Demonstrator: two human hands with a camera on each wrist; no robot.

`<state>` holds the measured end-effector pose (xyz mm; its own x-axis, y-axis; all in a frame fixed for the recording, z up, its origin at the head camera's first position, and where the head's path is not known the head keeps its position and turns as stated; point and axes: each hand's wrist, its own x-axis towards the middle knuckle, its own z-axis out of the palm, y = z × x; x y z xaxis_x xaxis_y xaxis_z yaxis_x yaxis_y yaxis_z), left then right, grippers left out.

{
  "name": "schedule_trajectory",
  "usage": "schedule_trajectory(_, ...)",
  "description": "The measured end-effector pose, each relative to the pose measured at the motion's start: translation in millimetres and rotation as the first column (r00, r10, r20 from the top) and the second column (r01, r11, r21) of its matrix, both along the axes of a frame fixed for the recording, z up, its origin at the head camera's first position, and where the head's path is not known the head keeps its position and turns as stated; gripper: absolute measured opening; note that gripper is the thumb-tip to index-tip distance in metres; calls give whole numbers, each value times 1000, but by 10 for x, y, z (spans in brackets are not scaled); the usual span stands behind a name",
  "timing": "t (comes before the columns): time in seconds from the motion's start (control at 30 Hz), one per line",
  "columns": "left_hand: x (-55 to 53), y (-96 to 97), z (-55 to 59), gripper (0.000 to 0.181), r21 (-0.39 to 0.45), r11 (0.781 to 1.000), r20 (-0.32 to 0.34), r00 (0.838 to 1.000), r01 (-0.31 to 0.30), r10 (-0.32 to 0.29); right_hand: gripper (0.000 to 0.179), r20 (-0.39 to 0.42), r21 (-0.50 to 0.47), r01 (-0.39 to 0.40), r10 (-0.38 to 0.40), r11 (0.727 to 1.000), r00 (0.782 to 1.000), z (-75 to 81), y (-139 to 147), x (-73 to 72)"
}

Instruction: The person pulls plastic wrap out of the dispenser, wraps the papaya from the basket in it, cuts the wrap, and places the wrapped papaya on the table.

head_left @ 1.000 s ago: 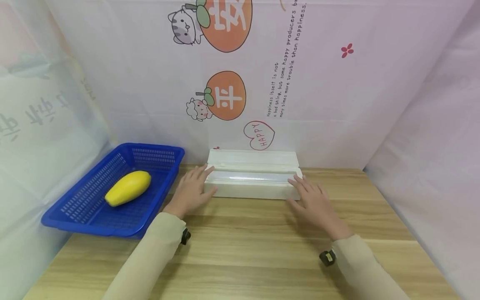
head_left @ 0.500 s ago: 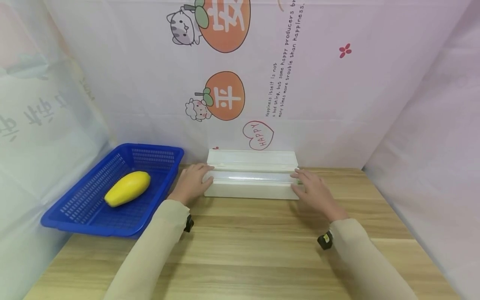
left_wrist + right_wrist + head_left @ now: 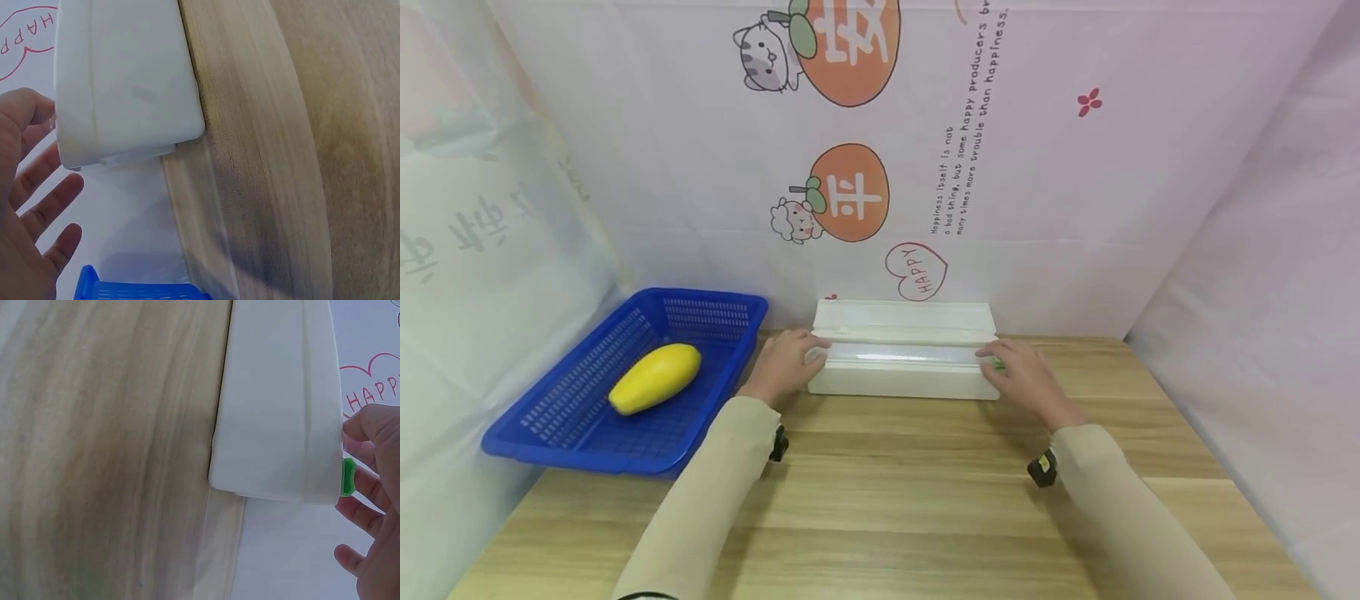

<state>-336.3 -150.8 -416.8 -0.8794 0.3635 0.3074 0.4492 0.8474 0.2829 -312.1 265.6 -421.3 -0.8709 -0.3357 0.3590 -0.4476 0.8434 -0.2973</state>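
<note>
A long white dispenser box [image 3: 902, 382] stands at the back of the table, its lid [image 3: 904, 316] raised. Inside lies a shiny, pale roll of cling film [image 3: 902, 354]. My left hand [image 3: 785, 367] is at the box's left end, thumb and forefinger pinching that end of the roll. At the other end my right hand [image 3: 1026, 379] pinches the roll likewise. A small green piece [image 3: 347, 477] shows above the box rim beside the right fingers. In both wrist views the box wall [image 3: 140, 75] hides the roll, and the remaining fingers are loosely spread.
To the left stands a blue plastic basket [image 3: 587, 458] holding a yellow, papaya-shaped fruit [image 3: 657, 379]. A printed white cloth [image 3: 1037, 167] hangs right behind the box and along both sides. The wooden tabletop [image 3: 895, 500] extends in front.
Both hands have gone from lying spread over the box ends to gripping the roll's ends with thumb and forefinger. The green piece has come into sight by the right hand.
</note>
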Motion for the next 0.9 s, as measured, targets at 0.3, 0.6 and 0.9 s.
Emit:
schedule_trajectory(0.3, 7, -13, 15, 16, 5, 1000, -70, 998, 2, -2, 18, 22, -27, -11, 11, 1000, 1000, 41, 2, -37)
schedule_trajectory(0.6, 22, 18, 10, 18, -12, 1000, -97, 995, 21, -22, 17, -18, -15, -15, 15, 1000, 1000, -3, 0, -59)
schedule_trajectory(0.9, 16, 22, -26, 17, 20, 999, -94, 995, 31, -29, 19, -29, -41, -31, 30, 999, 999, -63, -28, -87)
